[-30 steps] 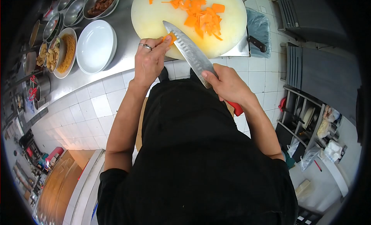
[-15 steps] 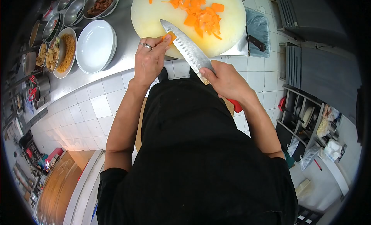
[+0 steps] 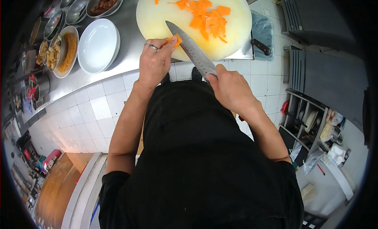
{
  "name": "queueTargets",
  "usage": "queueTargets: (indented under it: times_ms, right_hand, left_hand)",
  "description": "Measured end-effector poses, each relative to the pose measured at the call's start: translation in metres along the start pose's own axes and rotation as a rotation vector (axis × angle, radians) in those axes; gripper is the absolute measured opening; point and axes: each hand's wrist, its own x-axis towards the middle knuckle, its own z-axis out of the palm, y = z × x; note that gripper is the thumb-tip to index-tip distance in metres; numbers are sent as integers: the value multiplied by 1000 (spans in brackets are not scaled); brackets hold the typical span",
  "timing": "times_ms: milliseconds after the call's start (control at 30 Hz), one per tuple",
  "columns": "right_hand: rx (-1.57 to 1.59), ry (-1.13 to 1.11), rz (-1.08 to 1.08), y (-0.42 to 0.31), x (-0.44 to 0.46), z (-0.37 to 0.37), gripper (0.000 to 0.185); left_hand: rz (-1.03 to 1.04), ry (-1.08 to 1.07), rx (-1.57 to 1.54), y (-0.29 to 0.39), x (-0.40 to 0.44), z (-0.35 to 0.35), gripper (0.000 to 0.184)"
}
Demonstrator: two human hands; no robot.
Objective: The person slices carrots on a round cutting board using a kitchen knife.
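A person's left hand pinched an orange vegetable piece beside the chef's knife gripped in the right hand, where a blade slip risked nicking fingertips

Steel counter: white dishes, stacked. Just beside, oval dish of thin yellow strands; against it, bowl of pale brown chunks. Farther back, round metal bowl and bowl of reddish-brown pieces. Near counter's far-right corner, black riveted handle overlapping bluish plastic liner. Below, white floor tiles. At right, rack with assorted items, too small to identify; near it, clear plastic bag and thin red stick.
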Motion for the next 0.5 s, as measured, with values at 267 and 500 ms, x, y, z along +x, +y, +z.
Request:
queueTargets:
  times_ms: [267,500]
  right_hand:
    - [45,63,0,-4,-1,15,35]
    - [131,-104,39,7,0,-18,42]
  left_hand:
    - [0,0,2,-1,0,1,39]
    - [-20,-42,27,-1,0,-1,38]
